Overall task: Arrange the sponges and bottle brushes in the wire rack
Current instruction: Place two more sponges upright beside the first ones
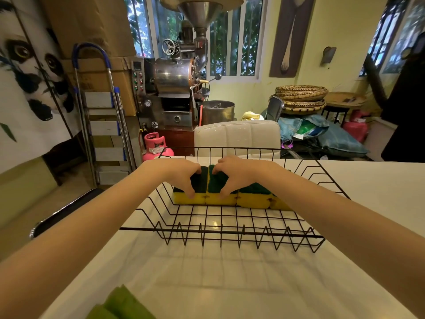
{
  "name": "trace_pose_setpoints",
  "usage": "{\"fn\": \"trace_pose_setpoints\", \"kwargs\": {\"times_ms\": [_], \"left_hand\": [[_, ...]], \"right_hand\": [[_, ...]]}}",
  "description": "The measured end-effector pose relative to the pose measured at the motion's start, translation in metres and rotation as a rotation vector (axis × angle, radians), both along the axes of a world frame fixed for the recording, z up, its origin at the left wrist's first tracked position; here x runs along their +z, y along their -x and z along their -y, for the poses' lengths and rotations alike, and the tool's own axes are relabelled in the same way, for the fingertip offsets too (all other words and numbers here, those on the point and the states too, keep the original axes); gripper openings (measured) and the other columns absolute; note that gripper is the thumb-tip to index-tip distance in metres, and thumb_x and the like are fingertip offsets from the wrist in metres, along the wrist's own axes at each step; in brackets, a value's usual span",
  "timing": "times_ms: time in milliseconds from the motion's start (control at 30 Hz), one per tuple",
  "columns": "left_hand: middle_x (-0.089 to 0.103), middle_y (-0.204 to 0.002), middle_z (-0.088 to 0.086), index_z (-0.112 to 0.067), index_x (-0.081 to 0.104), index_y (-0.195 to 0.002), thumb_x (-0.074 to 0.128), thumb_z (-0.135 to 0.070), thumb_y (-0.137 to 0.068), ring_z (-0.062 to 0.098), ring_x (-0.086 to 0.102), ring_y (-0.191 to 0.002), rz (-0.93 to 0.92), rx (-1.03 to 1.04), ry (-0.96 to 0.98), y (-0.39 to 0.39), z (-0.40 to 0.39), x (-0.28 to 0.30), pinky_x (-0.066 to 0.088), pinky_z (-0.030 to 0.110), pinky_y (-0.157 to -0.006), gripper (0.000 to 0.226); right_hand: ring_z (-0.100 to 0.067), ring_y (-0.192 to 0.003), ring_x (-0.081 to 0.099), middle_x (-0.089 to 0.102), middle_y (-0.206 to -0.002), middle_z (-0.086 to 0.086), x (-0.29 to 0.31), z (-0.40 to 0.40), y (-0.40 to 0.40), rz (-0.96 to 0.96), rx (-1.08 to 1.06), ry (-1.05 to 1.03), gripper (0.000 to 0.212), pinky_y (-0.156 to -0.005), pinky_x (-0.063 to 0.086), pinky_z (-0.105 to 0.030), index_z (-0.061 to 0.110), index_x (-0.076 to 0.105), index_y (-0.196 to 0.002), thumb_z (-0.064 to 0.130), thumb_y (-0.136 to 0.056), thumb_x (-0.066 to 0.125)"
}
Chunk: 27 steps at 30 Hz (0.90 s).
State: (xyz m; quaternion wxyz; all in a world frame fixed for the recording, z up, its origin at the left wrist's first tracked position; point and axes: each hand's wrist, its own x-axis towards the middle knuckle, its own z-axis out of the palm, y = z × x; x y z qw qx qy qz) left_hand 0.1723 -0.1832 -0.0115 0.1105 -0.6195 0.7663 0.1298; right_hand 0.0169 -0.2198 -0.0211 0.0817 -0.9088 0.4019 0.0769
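A black wire rack is sitting on a white countertop, and a row of sponges is lying inside it toward its far side. I am counting four sponges, each yellow below with a dark green scouring face on top, pressed side by side so that each is touching its neighbour; the fourth, at the right end, is partly hidden behind the right forearm, so more may be lying beyond it.

The person is reaching into the rack with both bare arms. The left hand is closing over the leftmost sponge, fingers curled across the green top and the thumb pressing on the yellow front. The right hand is gripping the second sponge the same way, thumb on the yellow face. The two hands are nearly touching above the seam between those sponges. The third sponge and the fourth sponge are lying untouched.

At the near edge of the countertop, well apart from the rack, a few green cloth-like pieces are showing, two or three, though I cannot tell exactly. Not one bottle brush is showing.
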Motion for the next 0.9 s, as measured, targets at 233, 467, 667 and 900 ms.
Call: {"fn": "trace_pose_setpoints", "kwargs": {"times_ms": [233,467,667,900], "left_hand": [[0.036,-0.146,0.004,-0.027,0.017,-0.141,0.06,-0.038,-0.081,0.023,0.036,-0.13,-0.144,-0.093,0.01,0.022,-0.052,0.032,0.031,0.037,-0.108,0.075],[0.042,-0.14,-0.005,-0.026,0.027,-0.137,0.058,-0.037,-0.082,0.014,0.04,-0.126,-0.409,-0.219,0.116,0.058,-0.128,0.045,0.031,0.026,-0.101,0.064],[0.012,-0.153,-0.016,-0.034,-0.001,-0.142,0.054,-0.054,-0.074,-0.004,0.018,-0.131,-0.606,-0.318,0.16,0.103,-0.187,0.016,0.018,0.017,-0.105,0.089],[0.004,-0.15,-0.027,-0.048,-0.004,-0.137,0.066,-0.051,-0.07,-0.005,0.015,-0.132,-0.647,-0.459,-0.092,0.14,-0.219,-0.029,0.016,0.017,-0.104,0.097]], "right_hand": [[-0.023,-0.118,0.046,0.048,-0.135,-0.008,0.025,-0.051,0.018,0.236,-0.021,-0.008,0.068,-0.092,0.04,-0.032,0.017,0.032,-0.136,0.029,-0.079,0.067],[-0.018,-0.122,0.047,0.048,-0.137,-0.002,0.038,-0.131,0.071,0.41,-0.05,-0.011,0.071,-0.097,0.039,-0.028,0.022,0.025,-0.137,0.029,-0.079,0.066],[-0.006,-0.126,0.04,0.041,-0.142,0.006,0.014,-0.195,0.128,0.577,-0.182,0.064,0.08,-0.098,0.034,-0.02,0.032,0.014,-0.141,0.039,-0.079,0.063],[0.013,-0.111,0.042,0.041,-0.112,0.039,-0.012,-0.257,0.186,0.511,-0.302,-0.088,0.04,-0.094,0.043,-0.022,0.061,0.033,-0.107,0.061,-0.071,0.049]]}}
